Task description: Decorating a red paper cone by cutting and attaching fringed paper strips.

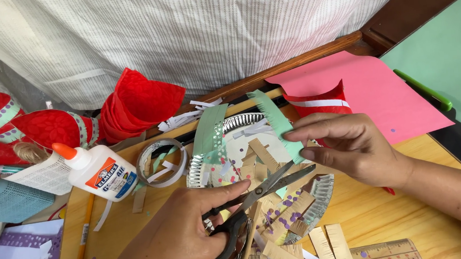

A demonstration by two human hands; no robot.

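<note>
My left hand (181, 235) grips black-handled scissors (257, 193), their blades slightly apart and pointing right toward a strip of light green paper (276, 121). My right hand (347, 147) pinches the lower end of that strip, which has a fringed edge and rises up and to the left. Both hands hover over a silver foil plate (322, 185) littered with tan paper strips (279, 224) and small purple dots.
A white glue bottle (99, 170) with an orange cap lies at the left beside a tape roll (162, 162). Red paper cones (135, 107) stand at the back left. Pink paper (375, 93) and a green sheet (444, 58) lie at the right; a ruler (382, 252) sits at the bottom edge.
</note>
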